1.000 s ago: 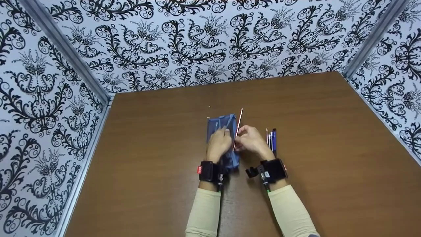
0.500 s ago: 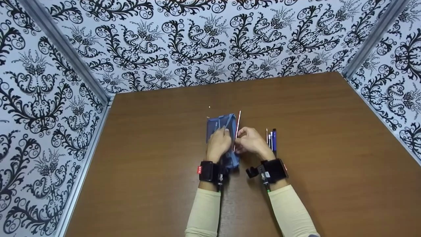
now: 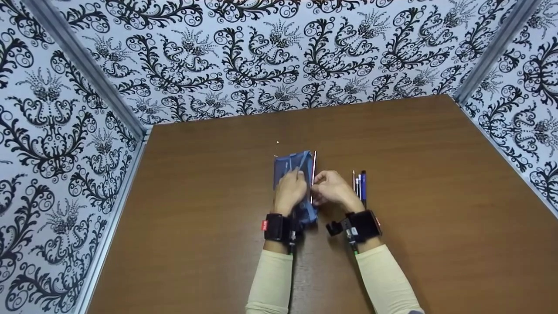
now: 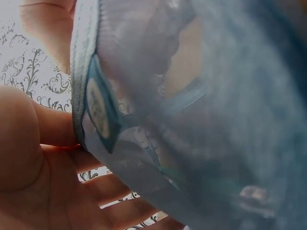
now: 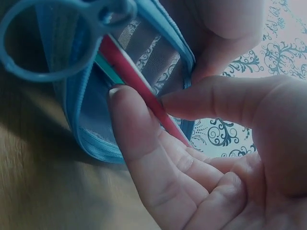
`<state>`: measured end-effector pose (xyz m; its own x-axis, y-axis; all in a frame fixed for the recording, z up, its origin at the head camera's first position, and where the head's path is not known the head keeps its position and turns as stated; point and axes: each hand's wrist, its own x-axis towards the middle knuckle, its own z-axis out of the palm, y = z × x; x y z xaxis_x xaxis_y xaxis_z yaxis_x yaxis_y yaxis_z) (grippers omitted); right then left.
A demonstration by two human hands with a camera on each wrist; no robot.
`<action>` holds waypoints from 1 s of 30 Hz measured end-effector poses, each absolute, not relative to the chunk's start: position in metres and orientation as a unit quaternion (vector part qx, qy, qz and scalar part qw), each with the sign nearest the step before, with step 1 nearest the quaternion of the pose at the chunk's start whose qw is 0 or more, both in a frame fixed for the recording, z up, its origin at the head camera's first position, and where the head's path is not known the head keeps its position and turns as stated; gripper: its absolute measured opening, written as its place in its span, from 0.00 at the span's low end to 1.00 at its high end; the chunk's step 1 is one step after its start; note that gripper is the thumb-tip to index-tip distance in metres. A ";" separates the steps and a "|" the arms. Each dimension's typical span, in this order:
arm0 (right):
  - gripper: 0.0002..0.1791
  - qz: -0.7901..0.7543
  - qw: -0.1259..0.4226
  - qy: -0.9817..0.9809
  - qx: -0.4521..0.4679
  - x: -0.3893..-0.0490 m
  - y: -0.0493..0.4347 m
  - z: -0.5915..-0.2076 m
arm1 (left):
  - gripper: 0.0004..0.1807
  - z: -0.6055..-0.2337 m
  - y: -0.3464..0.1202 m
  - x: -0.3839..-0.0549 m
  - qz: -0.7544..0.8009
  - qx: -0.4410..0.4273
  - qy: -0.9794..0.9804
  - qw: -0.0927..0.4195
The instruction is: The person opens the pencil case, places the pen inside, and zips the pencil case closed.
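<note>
My left hand point(image 3: 291, 187) holds a blue mesh zip pencil case point(image 3: 281, 168) in the head view. The left wrist view has the thumb and fingers on either side of the case's zip edge point(image 4: 81, 62), beside a small tag point(image 4: 101, 108). Just to the right, my right hand point(image 3: 332, 187) pinches a long, slim red stick with a white edge point(image 3: 314, 163) between thumb and forefinger. In the right wrist view the zip gapes, and the red stick point(image 5: 136, 81) lies across the opening. A teal strip point(image 5: 109, 70) shows inside. The zip's ring pull point(image 5: 50, 76) hangs in front.
Several pencils and pens, among them a blue pen point(image 3: 363, 185), lie side by side right of my right hand. The brown table point(image 3: 196, 218) is bounded by patterned walls point(image 3: 261, 56) at the back and sides.
The red stick has slid toward me and slightly left, coming more in line with the case's right edge. My right hand has shifted slightly toward me; the left hand stays put.
</note>
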<state>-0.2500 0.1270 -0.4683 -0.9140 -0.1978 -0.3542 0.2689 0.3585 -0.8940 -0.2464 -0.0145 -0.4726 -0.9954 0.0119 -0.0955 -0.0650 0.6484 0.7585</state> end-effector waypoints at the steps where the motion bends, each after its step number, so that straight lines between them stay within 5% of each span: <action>1: 0.15 -0.566 0.207 0.798 0.021 -0.250 0.127 -0.468 | 0.27 -0.473 -0.014 -0.246 0.416 -0.012 0.908 0.044; 30: 0.17 -0.518 0.193 0.834 -0.005 -0.249 0.130 -0.473 | 0.26 -0.471 -0.011 -0.244 0.417 0.008 0.908 0.026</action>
<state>-0.2488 0.1298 -0.4728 -0.9253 -0.2085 -0.3169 0.1916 0.4642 -0.8648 -0.2438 -0.0109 -0.4712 -0.9985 0.0372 -0.0404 -0.0064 0.6521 0.7581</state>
